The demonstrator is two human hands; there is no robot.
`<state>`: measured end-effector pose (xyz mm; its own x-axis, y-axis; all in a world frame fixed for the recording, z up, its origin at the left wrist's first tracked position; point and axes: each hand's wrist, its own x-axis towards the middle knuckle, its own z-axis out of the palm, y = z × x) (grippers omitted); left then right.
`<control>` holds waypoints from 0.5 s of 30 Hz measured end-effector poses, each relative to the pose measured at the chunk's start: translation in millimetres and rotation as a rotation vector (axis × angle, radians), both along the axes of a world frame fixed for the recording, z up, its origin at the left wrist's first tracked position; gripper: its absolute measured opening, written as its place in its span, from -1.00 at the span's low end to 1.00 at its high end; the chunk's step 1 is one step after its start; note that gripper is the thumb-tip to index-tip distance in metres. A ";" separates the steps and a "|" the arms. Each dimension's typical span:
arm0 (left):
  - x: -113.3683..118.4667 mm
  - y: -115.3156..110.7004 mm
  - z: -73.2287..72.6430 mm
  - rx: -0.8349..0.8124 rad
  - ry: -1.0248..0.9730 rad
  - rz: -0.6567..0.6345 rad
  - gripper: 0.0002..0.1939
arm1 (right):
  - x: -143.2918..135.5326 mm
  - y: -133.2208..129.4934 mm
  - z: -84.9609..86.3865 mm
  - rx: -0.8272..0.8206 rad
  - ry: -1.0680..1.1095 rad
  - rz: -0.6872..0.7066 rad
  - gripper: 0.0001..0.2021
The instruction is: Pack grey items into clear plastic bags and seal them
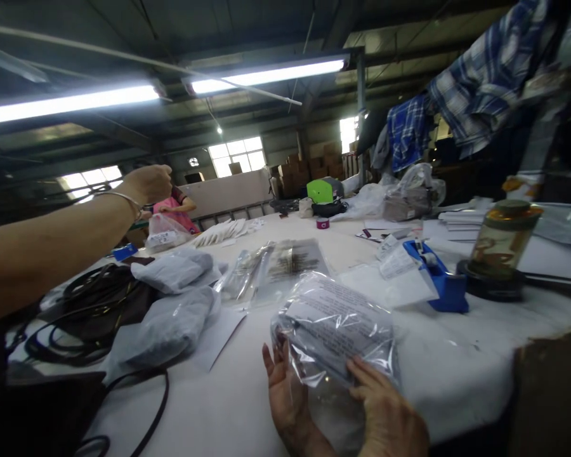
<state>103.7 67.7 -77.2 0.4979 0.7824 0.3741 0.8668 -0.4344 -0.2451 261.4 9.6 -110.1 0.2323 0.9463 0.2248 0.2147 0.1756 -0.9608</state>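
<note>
A clear plastic bag (337,317) with a grey item and a printed sheet inside is held over the white table (238,393). My left hand (288,387) is at the bag's lower left side, fingers raised behind the film, its thumb side against the plastic. My right hand (387,406) presses its fingertips on the bag's lower front edge. Just beyond the bag lie flat clear packets (292,260) with beige contents.
Another person's arm (52,244) reaches in from the left above grey bagged bundles (171,324) and dark cords (95,304). On the right are a blue tape dispenser (440,279) and a jar of amber liquid (504,241). A person in pink (178,212) stands farther back.
</note>
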 end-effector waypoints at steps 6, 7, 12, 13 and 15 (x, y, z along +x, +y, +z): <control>-30.4 -27.0 -67.4 0.182 -0.179 0.161 -0.65 | 0.1 14.5 -7.6 -0.125 0.269 0.078 -0.63; -25.9 -33.5 -60.5 0.044 -0.176 0.108 -0.66 | 5.6 19.1 -5.2 -0.117 0.278 0.103 -0.68; 45.2 -58.3 26.4 -0.473 -0.204 -0.337 -0.60 | 30.4 27.2 6.9 -0.089 0.320 0.145 -0.86; 61.7 -59.1 45.4 -0.492 -0.226 -0.387 -0.58 | 26.4 25.8 7.8 -0.089 0.338 0.159 -0.89; 83.1 -55.3 76.4 -0.519 -0.261 -0.439 -0.52 | 4.4 20.2 6.5 -0.097 0.392 0.194 -0.86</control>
